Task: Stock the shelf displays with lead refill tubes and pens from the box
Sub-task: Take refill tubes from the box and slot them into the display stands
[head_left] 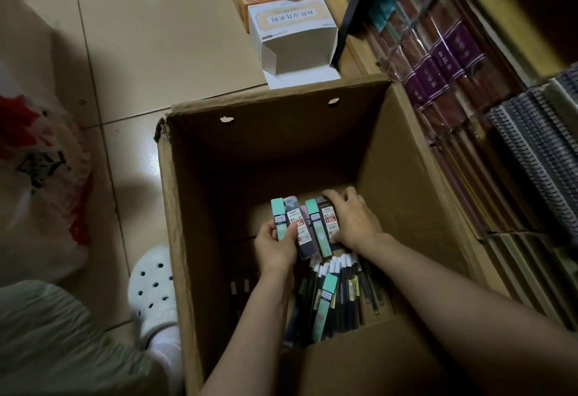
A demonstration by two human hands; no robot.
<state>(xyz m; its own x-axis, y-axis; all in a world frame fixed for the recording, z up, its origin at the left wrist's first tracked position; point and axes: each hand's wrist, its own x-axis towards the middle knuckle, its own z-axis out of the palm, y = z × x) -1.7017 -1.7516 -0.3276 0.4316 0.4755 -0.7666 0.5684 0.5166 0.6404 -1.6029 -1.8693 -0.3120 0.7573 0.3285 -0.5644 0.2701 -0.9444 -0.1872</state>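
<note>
Deep inside the cardboard box (200, 239), the left hand (275, 247) curls its fingers around a fan of lead refill tubes (298, 226), while the right hand (353, 219) clasps the right side of that bunch. Pens (341, 289) and another mint tube (325, 308) lie on the box floor, nearer than the hands.

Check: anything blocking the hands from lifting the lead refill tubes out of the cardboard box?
Nothing visible. Left hand and right hand already grip the mint-and-dark lead refill tubes inside the brown cardboard box, whose top is open above them.
</note>
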